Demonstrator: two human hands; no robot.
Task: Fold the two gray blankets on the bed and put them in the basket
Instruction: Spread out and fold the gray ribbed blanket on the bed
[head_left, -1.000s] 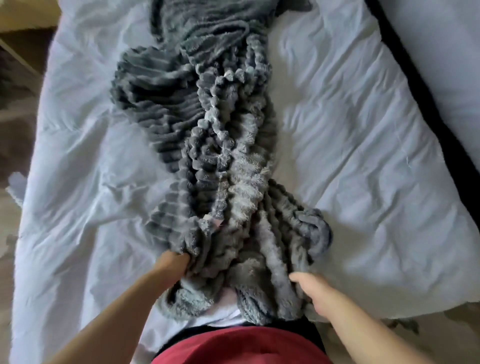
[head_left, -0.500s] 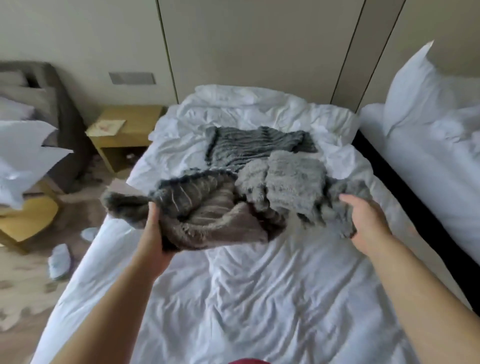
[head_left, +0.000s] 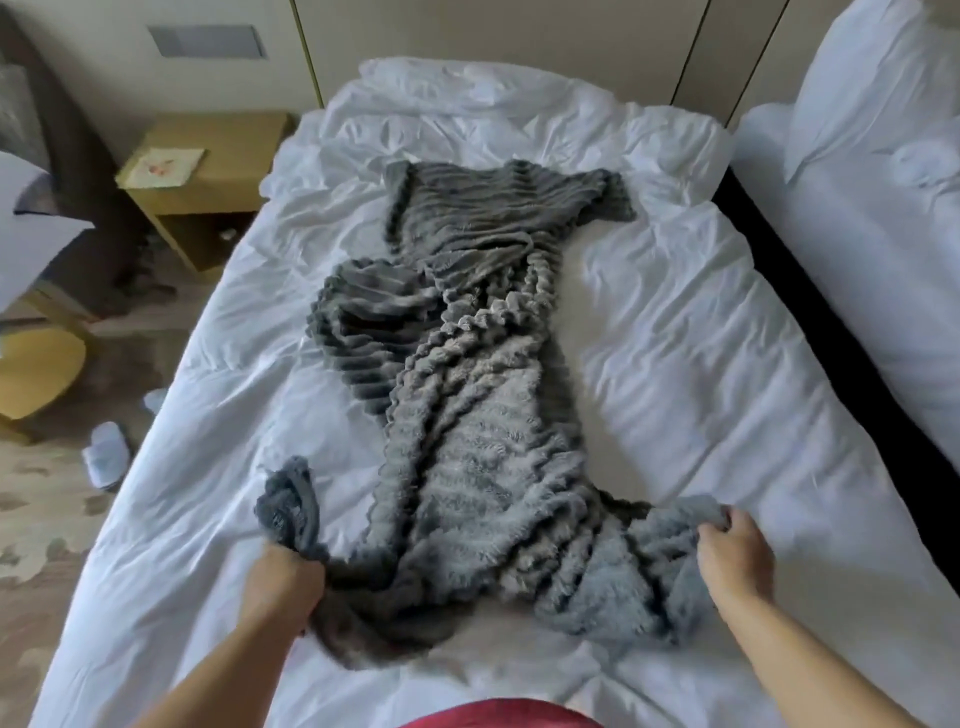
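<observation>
Wooden nightstand (head_left: 208, 208) — card (head_left: 165, 166) on top, yellow chair (head_left: 36, 374), white pillow (head_left: 872, 88), slipper (head_left: 106, 453) on carpet (head_left: 36, 525)

Both hands, left hand (head_left: 283, 584) and right hand (head_left: 735, 558), clutch the gray blanket (head_left: 467, 415) on the bed (head_left: 675, 338).

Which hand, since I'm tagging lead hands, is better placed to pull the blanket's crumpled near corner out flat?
Probably left: the left hand grips that bunched corner of the gray blanket, with bare bed beside it. The right hand holds the opposite corner.
</observation>
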